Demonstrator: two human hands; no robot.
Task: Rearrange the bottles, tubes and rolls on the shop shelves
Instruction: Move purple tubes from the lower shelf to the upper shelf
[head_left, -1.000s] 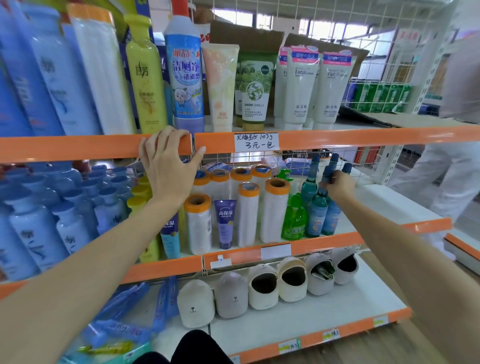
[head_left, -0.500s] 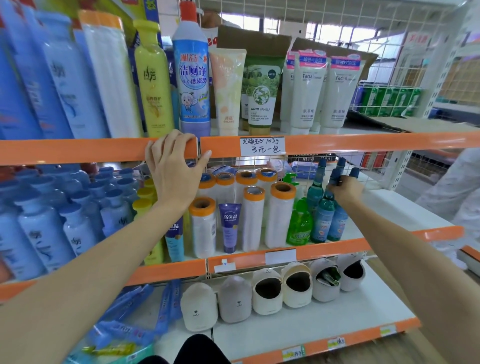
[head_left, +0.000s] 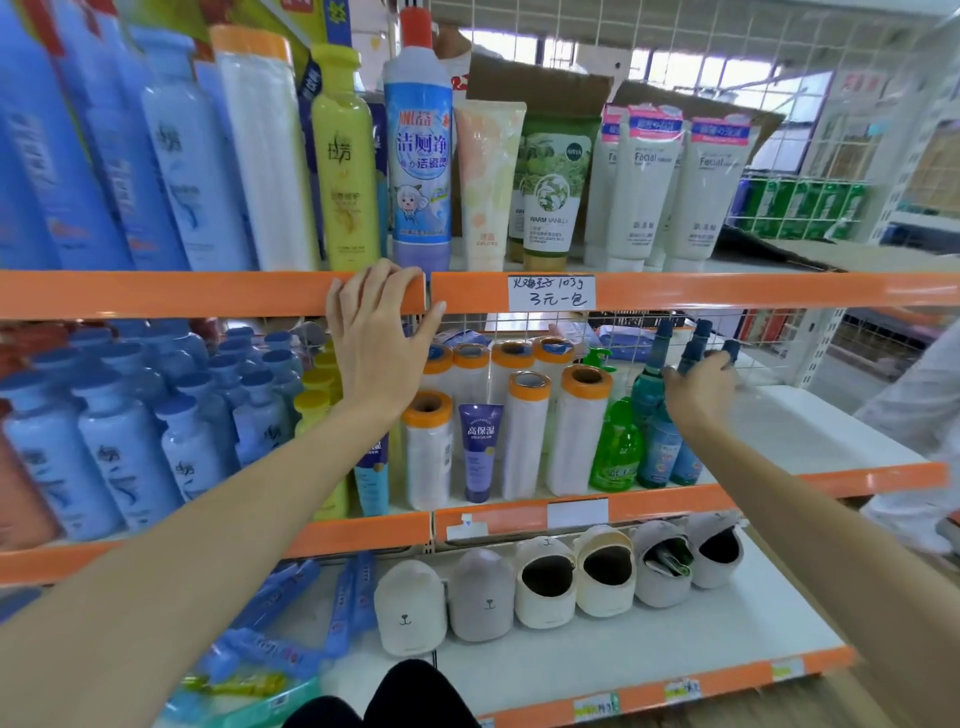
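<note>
My left hand (head_left: 379, 338) hooks its fingers over the orange front edge of the upper shelf (head_left: 727, 291), thumb spread. My right hand (head_left: 698, 387) reaches into the middle shelf at the right and is closed around the neck of a teal bottle with a dark blue cap (head_left: 657, 457), one of three standing together. Left of them stand a green pump bottle (head_left: 615, 452), several white rolls with orange ends (head_left: 524, 441) and a purple tube (head_left: 480, 452). White facial tubes (head_left: 639, 197) stand upright on the upper shelf.
Blue bottles (head_left: 104, 447) crowd the middle shelf's left. A blue-white cleaner bottle (head_left: 418, 171) and a yellow bottle (head_left: 345, 171) stand above my left hand. Slippers (head_left: 545, 582) line the bottom shelf. Another person in white (head_left: 914, 405) stands at the right edge.
Both hands keep their places on the shelf edge and the teal bottles. The view has drifted slightly, and the person in white has shifted toward the right edge.
</note>
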